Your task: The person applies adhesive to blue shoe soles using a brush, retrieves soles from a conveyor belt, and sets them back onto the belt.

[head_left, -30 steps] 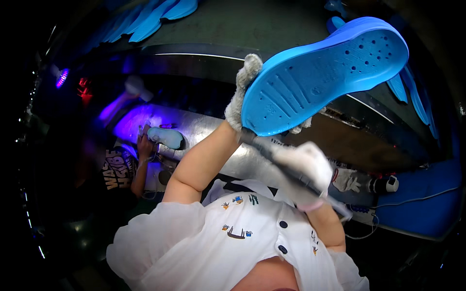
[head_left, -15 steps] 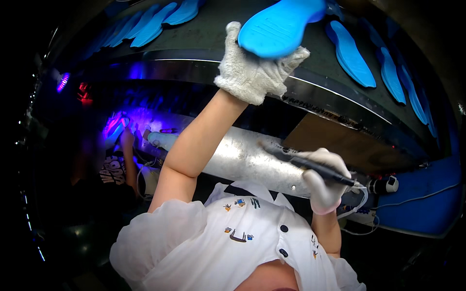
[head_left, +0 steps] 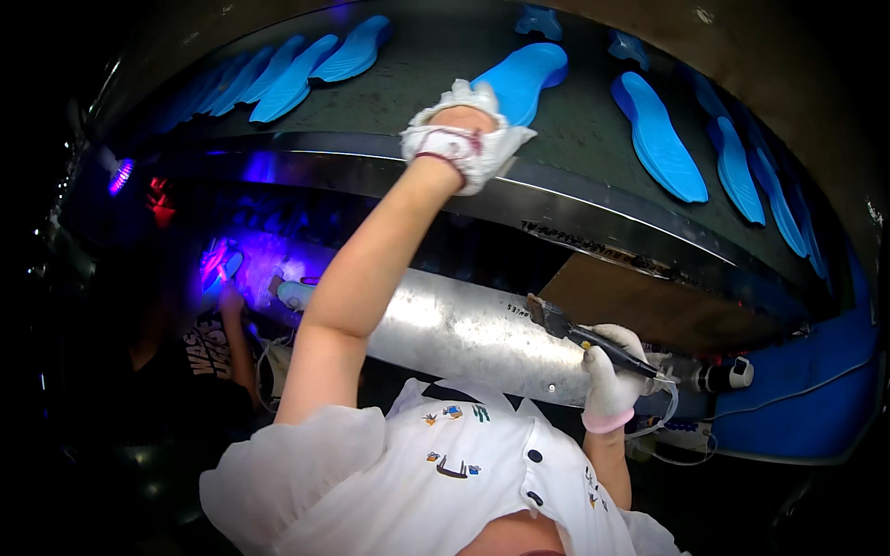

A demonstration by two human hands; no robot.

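Note:
My left hand (head_left: 464, 139), in a white knit glove, reaches forward over the dark belt. It is at the near end of a bright blue shoe sole (head_left: 527, 76), which lies on the belt, and its fingers seem closed on the edge, partly hidden by the hand's back. In my right hand (head_left: 614, 375), also gloved in white, is a black-handled brush (head_left: 593, 339) with a brownish flat tip pointing left and a pale tube at its back end. That hand hovers over a shiny metal bench (head_left: 464, 329).
More blue soles stand in rows on the belt (head_left: 417, 107), left (head_left: 292, 82) and right (head_left: 656, 139). A brown board (head_left: 640, 296) sits under its metal edge. To the left, another person's hand (head_left: 232, 301) works under violet light. A white-capped black cylinder (head_left: 728, 375) stands at right.
The blue sole, held up in my left hand before, has gone down and away onto the belt. My left hand has turned over, back upward. My right hand with the brush has dropped slightly.

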